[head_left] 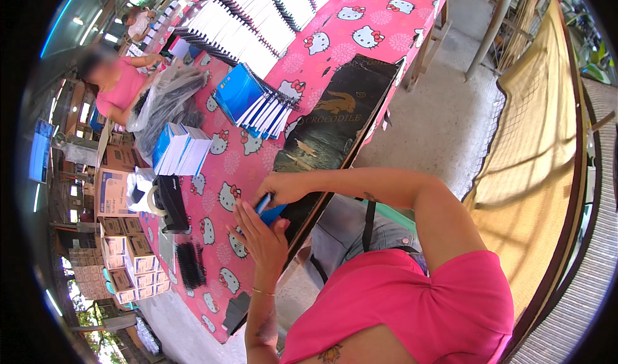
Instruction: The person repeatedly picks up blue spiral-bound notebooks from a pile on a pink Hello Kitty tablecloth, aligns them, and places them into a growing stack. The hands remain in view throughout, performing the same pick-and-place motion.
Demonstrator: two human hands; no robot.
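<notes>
Booklet [273, 215], flat, blue, apparently paper, was at seven o'clock from view centre; right hand [280, 189] gripped it, left hand [261, 238] braced it, fingers extended. Judged step: squaring edges; next move required steady alignment.

The right arm [360, 185] bends inward, right grip [283, 187] curled — left grip [262, 236] just beside, fingers [247, 218] extended.

The one nearest me wears a hot-pink short-sleeved top [399, 299], pale denim [388, 234], a black strap [369, 225], a thin bracelet [263, 292]; tattoos [370, 197] mark the arms.
</notes>
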